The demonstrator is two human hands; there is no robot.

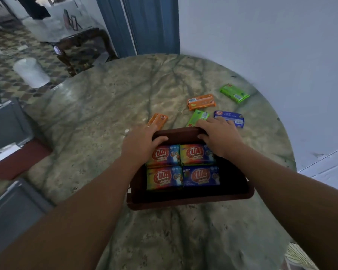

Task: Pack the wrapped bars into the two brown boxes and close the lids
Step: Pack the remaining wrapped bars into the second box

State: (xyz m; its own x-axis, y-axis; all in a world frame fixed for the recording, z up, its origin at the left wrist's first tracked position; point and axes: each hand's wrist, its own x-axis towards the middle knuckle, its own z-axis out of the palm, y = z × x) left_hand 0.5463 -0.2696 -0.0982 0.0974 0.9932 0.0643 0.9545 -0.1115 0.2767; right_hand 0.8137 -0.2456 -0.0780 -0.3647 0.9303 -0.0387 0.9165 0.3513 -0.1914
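Observation:
A brown box stands open on the round marble table, holding several wrapped bars with rainbow and blue wrappers. Its lid is raised at the far side. My left hand grips the lid's left end, thumb curled over the edge. At the lid's right end my right hand holds on the same way. Loose bars lie beyond the box: an orange bar, a second orange bar, a green bar, another green bar and a blue bar. Only one box is in view.
A white wall rises right behind the table. A blue door frame stands at the back. Left of the table are patterned floor tiles, a dark wooden chair and a white bucket.

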